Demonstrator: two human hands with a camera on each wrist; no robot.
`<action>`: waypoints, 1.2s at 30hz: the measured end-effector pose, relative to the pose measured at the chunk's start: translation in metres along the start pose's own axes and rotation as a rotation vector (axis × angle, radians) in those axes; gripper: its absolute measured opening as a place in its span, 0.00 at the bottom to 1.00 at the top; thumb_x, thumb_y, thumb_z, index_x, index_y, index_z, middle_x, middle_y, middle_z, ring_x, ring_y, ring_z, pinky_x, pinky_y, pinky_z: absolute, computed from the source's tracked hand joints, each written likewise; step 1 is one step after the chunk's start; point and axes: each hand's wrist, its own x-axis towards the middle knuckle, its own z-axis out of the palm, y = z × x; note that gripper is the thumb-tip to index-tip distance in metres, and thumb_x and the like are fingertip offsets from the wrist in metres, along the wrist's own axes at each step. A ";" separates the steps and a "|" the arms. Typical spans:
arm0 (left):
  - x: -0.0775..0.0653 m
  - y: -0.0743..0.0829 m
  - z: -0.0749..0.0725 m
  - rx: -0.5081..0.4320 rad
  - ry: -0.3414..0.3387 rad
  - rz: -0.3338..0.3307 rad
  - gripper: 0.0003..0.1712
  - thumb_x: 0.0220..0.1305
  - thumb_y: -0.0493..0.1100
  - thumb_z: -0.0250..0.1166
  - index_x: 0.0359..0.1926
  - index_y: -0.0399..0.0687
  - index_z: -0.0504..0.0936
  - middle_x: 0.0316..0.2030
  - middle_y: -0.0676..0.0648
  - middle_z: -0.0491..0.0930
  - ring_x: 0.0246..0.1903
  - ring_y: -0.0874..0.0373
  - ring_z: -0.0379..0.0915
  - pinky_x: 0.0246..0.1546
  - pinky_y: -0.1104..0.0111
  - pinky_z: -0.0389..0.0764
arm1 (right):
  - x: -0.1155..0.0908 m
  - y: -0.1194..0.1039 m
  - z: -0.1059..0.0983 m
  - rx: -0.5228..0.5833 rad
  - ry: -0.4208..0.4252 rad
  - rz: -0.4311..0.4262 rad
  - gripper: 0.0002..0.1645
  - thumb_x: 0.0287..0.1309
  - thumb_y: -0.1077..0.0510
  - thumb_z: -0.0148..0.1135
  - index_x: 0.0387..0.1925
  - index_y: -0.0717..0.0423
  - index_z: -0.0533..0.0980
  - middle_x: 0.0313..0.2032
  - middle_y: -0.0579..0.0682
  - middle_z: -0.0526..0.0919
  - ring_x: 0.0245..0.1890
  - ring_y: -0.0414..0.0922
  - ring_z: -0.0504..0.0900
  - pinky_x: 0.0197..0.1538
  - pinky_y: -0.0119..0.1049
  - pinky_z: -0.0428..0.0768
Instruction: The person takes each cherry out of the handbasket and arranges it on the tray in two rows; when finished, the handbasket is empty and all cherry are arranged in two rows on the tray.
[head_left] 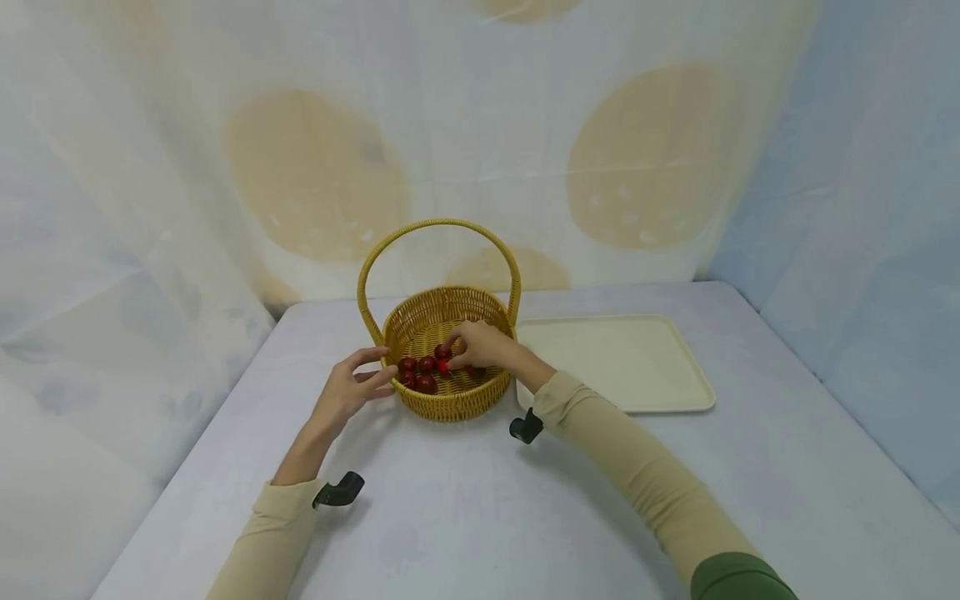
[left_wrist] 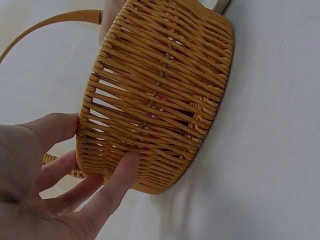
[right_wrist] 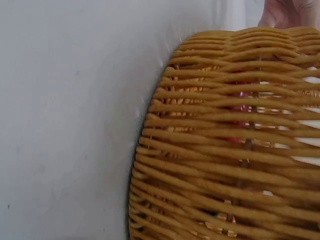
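A yellow woven basket (head_left: 450, 408) with a tall hoop handle holds several dark red cherries (head_left: 426, 384) in its near left part. My right hand (head_left: 483, 344) reaches down inside it, thumb and forefinger pinching a bright red cherry (head_left: 443, 367) among the darker ones. At the left rim, my left hand (head_left: 351, 389) touches the basket with loosely spread fingers. In the left wrist view, the left thumb meets the rim and a finger (left_wrist: 120, 175) lies along the outer weave. The right wrist view shows mainly the basket wall (right_wrist: 230, 145), hiding the right fingertips.
A cream rectangular tray (head_left: 622, 367) lies on the table just right of the basket, partly behind the right forearm. Black wrist camera mounts (head_left: 339, 489) stick out from both sleeves. A patterned cloth hangs behind and at both sides of the white table (head_left: 450, 517).
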 end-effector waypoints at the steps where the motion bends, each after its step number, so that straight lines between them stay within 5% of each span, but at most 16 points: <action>1: 0.000 -0.001 0.000 -0.012 -0.003 0.002 0.35 0.66 0.48 0.65 0.69 0.41 0.65 0.68 0.38 0.63 0.58 0.40 0.76 0.49 0.61 0.87 | 0.001 -0.001 0.001 -0.005 0.004 0.005 0.21 0.59 0.54 0.69 0.53 0.54 0.80 0.36 0.52 0.87 0.33 0.45 0.82 0.48 0.39 0.81; 3: 0.000 -0.001 -0.001 -0.030 -0.005 0.001 0.35 0.66 0.48 0.66 0.69 0.40 0.65 0.68 0.37 0.62 0.60 0.39 0.74 0.48 0.62 0.87 | 0.004 -0.002 0.005 -0.022 0.012 0.017 0.21 0.58 0.52 0.70 0.52 0.52 0.81 0.36 0.51 0.86 0.32 0.43 0.80 0.36 0.33 0.80; 6: -0.002 -0.002 -0.002 -0.039 -0.009 -0.003 0.36 0.65 0.48 0.66 0.69 0.40 0.65 0.67 0.37 0.63 0.61 0.38 0.73 0.48 0.61 0.87 | 0.008 -0.003 0.010 -0.045 0.023 0.026 0.20 0.56 0.51 0.71 0.50 0.50 0.82 0.36 0.49 0.86 0.32 0.41 0.78 0.31 0.28 0.75; 18: -0.003 -0.001 -0.003 -0.053 -0.004 -0.009 0.36 0.65 0.48 0.67 0.69 0.39 0.65 0.67 0.38 0.64 0.61 0.39 0.73 0.49 0.60 0.87 | 0.012 -0.013 0.014 -0.140 0.012 0.043 0.21 0.54 0.51 0.73 0.50 0.48 0.83 0.37 0.45 0.88 0.34 0.38 0.80 0.34 0.28 0.76; 36: -0.002 -0.001 -0.003 -0.044 0.006 -0.009 0.36 0.65 0.49 0.66 0.68 0.41 0.66 0.66 0.39 0.64 0.61 0.41 0.73 0.51 0.55 0.85 | 0.013 -0.015 0.012 -0.137 -0.030 0.059 0.20 0.53 0.54 0.74 0.50 0.47 0.84 0.41 0.48 0.88 0.42 0.41 0.85 0.43 0.33 0.84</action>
